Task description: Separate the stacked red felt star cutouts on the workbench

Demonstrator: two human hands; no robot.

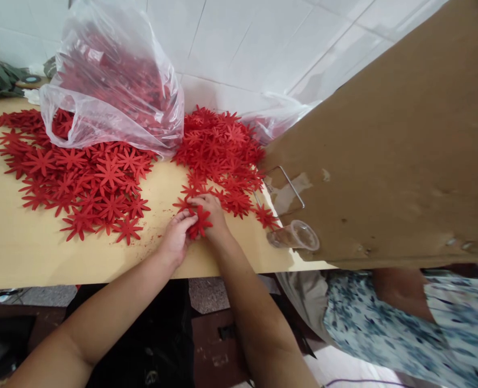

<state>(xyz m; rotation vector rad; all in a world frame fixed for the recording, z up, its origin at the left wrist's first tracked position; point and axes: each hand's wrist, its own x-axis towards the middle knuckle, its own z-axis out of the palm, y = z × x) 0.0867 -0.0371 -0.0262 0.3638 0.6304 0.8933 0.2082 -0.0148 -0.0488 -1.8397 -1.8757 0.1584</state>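
My left hand [177, 237] pinches a red flower-shaped cutout [200, 222] with narrow petals between thumb and fingers. Against the same cutout, from behind and to the right, my right hand [214, 214] is closed with curled fingers; its fingertips are partly hidden. Both hands are just above the pale yellow tabletop [158, 186], close to its front edge. Beyond them lies a heap of like red flower cutouts [218, 145]. A wider pile of the same cutouts [89, 183] spreads to the left.
A clear plastic bag [117, 91] of red cutouts stands on the left pile. To the right are a large cardboard sheet [384, 151], a metal wire handle [291, 186] and a tipped clear plastic cup [294, 236]. A person in patterned clothing [376, 318] is at the lower right.
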